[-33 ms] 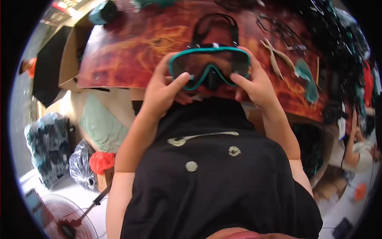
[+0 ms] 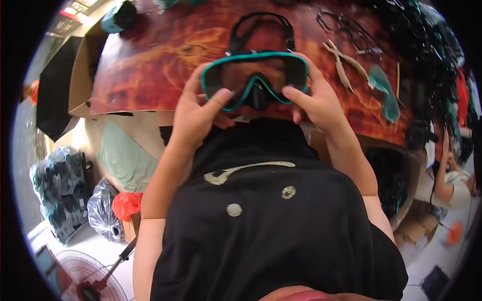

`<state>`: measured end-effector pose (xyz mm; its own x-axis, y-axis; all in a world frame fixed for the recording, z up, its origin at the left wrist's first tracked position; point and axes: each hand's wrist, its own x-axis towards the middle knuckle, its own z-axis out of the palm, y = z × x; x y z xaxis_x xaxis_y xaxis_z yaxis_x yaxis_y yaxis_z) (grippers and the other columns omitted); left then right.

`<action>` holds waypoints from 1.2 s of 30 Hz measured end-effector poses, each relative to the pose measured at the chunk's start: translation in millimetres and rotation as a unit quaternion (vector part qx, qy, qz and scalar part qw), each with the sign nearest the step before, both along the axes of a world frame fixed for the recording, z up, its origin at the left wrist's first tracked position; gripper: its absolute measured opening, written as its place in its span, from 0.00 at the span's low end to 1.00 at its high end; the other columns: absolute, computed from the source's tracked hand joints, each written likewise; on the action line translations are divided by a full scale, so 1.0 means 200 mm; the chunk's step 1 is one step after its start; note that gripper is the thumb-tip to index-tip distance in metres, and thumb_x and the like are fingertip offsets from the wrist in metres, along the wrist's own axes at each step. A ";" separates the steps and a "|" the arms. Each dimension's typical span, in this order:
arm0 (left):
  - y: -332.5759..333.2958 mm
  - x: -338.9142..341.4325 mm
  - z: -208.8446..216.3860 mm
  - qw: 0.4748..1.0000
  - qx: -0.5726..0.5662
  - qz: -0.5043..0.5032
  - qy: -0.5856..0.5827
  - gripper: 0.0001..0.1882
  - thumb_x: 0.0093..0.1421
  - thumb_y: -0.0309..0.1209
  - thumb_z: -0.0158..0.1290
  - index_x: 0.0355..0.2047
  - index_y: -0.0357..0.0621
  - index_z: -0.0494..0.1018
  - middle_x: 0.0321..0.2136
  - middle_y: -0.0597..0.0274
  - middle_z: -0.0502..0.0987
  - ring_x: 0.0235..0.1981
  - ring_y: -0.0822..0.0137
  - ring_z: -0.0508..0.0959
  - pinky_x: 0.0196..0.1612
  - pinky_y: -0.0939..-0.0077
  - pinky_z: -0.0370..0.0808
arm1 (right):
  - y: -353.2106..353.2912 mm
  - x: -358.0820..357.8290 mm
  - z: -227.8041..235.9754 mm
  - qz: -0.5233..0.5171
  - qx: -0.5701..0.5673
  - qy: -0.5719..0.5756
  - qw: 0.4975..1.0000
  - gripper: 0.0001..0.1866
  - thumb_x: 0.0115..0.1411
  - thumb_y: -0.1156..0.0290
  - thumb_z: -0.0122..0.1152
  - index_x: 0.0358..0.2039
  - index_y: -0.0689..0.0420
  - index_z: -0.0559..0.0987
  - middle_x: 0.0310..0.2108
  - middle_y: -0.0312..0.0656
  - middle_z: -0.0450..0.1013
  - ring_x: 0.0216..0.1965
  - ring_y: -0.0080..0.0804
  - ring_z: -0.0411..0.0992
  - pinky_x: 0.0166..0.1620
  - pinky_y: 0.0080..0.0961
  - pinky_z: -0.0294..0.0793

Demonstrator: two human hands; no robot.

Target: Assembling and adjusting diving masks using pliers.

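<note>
Not much has moved since the earlier frame: everything slides a bit left in view, diving mask (image 2: 255,78) and pliers (image 2: 343,79) alike, so that's probably just the head shifting. Both hands keep the same grip. Left hand (image 2: 200,105) is clamped on the mask's left side, thumb up front on the lower rim and fingers mostly tucked behind; right hand (image 2: 320,103) pinches the other side much the same way. The mask is over the near edge of the table (image 2: 155,83), facing up at the wearer, though I can't tell if it's touching the wood. Progress-wise, it looks pretty much put together to me: teal frame, dark lens, black nose piece (image 2: 258,97), and a black strap (image 2: 262,16) looping out behind. Whether anything's left to do on it, no clue from this angle. Pliers and a floppy teal piece (image 2: 384,95) lie off to the right, untouched.
</note>
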<state>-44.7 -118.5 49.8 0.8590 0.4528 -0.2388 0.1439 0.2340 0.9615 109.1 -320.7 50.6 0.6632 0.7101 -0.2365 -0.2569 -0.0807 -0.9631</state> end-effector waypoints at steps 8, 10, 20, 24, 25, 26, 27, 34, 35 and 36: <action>-0.02 0.05 0.01 0.999 0.008 0.024 0.023 0.34 0.64 0.30 0.59 0.67 0.42 0.58 0.36 0.58 0.81 0.14 0.70 0.77 0.17 0.82 0.74 | -0.02 -0.01 -0.02 -0.011 0.025 0.021 0.999 0.40 0.64 0.71 0.62 0.71 0.53 0.53 0.32 0.37 0.74 0.16 0.23 0.72 0.19 0.16 0.69; -0.02 0.04 0.01 0.999 0.008 0.022 0.025 0.33 0.64 0.29 0.59 0.66 0.42 0.58 0.37 0.57 0.82 0.15 0.70 0.78 0.17 0.82 0.76 | -0.04 0.03 0.01 0.016 0.011 0.095 0.995 0.40 0.65 0.70 0.61 0.72 0.52 0.51 0.36 0.41 0.75 0.19 0.26 0.76 0.20 0.17 0.71; -0.04 0.03 -0.01 0.999 -0.002 0.034 0.011 0.33 0.64 0.28 0.59 0.66 0.43 0.59 0.43 0.57 0.80 0.22 0.70 0.80 0.20 0.81 0.79 | -0.01 -0.02 -0.01 -0.018 0.032 0.032 0.999 0.43 0.59 0.75 0.66 0.70 0.58 0.53 0.39 0.43 0.76 0.25 0.22 0.76 0.19 0.17 0.72; -0.04 0.04 0.00 0.998 -0.032 0.044 0.003 0.32 0.63 0.28 0.59 0.65 0.43 0.60 0.44 0.58 0.79 0.28 0.71 0.81 0.21 0.82 0.79 | 0.00 -0.02 -0.01 -0.008 0.019 0.029 0.999 0.43 0.59 0.75 0.66 0.70 0.57 0.53 0.40 0.42 0.75 0.26 0.21 0.75 0.19 0.17 0.71; -0.05 0.04 0.00 0.999 0.006 0.047 0.014 0.31 0.63 0.28 0.60 0.65 0.43 0.61 0.44 0.59 0.79 0.29 0.72 0.81 0.21 0.83 0.79 | 0.00 -0.03 -0.02 -0.019 0.017 0.026 0.999 0.42 0.59 0.74 0.66 0.70 0.57 0.54 0.39 0.41 0.75 0.25 0.21 0.75 0.19 0.17 0.71; -0.05 0.04 0.00 0.999 0.006 0.048 0.016 0.31 0.63 0.28 0.60 0.65 0.43 0.61 0.44 0.59 0.79 0.29 0.72 0.81 0.21 0.83 0.79 | 0.00 -0.03 -0.03 -0.030 0.015 0.024 0.999 0.42 0.60 0.73 0.66 0.70 0.57 0.54 0.38 0.41 0.75 0.25 0.21 0.75 0.18 0.16 0.71; -0.05 0.04 -0.01 0.999 0.006 0.044 0.019 0.31 0.63 0.27 0.60 0.64 0.43 0.62 0.43 0.60 0.79 0.29 0.72 0.81 0.21 0.83 0.79 | 0.00 -0.03 -0.03 -0.027 0.015 0.026 0.999 0.42 0.60 0.73 0.66 0.70 0.57 0.54 0.38 0.41 0.75 0.25 0.21 0.75 0.18 0.16 0.71; -0.06 0.05 -0.02 0.999 0.011 0.044 -0.008 0.30 0.64 0.26 0.57 0.65 0.43 0.60 0.42 0.60 0.79 0.29 0.72 0.81 0.22 0.84 0.79 | 0.07 -0.07 0.00 -0.112 -0.025 -0.016 0.993 0.32 0.64 0.65 0.66 0.65 0.57 0.64 0.34 0.35 0.74 0.20 0.21 0.72 0.16 0.13 0.66; -0.07 0.03 -0.04 0.998 -0.028 0.047 -0.040 0.28 0.68 0.31 0.52 0.67 0.44 0.58 0.43 0.58 0.79 0.27 0.70 0.82 0.23 0.80 0.80 | 0.06 -0.07 -0.01 -0.114 -0.013 -0.001 0.993 0.32 0.64 0.65 0.65 0.65 0.57 0.64 0.34 0.36 0.75 0.20 0.22 0.73 0.16 0.14 0.66; -0.05 0.03 -0.05 0.998 -0.028 0.047 -0.039 0.28 0.68 0.31 0.52 0.67 0.44 0.58 0.43 0.58 0.79 0.27 0.70 0.82 0.23 0.80 0.80 | 0.06 -0.06 -0.01 -0.120 0.001 0.009 0.993 0.31 0.65 0.64 0.64 0.65 0.56 0.64 0.35 0.36 0.75 0.21 0.23 0.74 0.16 0.14 0.66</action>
